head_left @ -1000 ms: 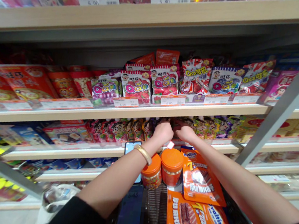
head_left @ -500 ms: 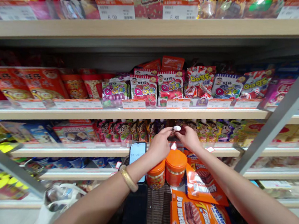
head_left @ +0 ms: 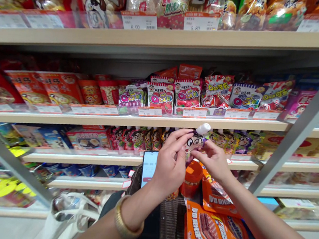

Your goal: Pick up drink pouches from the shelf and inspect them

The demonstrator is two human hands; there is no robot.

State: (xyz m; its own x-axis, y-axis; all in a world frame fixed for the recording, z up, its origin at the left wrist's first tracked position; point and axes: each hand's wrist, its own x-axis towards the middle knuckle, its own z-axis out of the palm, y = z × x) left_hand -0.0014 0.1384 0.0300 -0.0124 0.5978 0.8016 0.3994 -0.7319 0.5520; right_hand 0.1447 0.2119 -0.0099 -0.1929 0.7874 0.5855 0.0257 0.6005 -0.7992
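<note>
Pouch (head_left: 193, 143) sits between both hands before the shelf (head_left: 136, 121), its cap (head_left: 203, 129) up and to the right, long axis slanting that way. Left hand (head_left: 171, 163) and right hand (head_left: 214, 158) pinch its sides. Half a second ago the cap showed lower; now the printed face shows too. Fingers hide the pouch's lower part.

Two price tags on the upper shelf (head_left: 99, 38) read "6.00" on one tag (head_left: 139, 20) and "5.80" on its neighbour (head_left: 201, 22). On the middle shelf (head_left: 130, 122), candy bags (head_left: 188, 93) say "旺仔" and "QQ糖" – two red bags (head_left: 217, 90) say "QQ可乐" – with labels (head_left: 150, 111) marked "4.00" below. Orange packets (head_left: 60, 90) at left carry "旺仔". A phone (head_left: 148, 166) shows "00:20" – further digits hidden.
</note>
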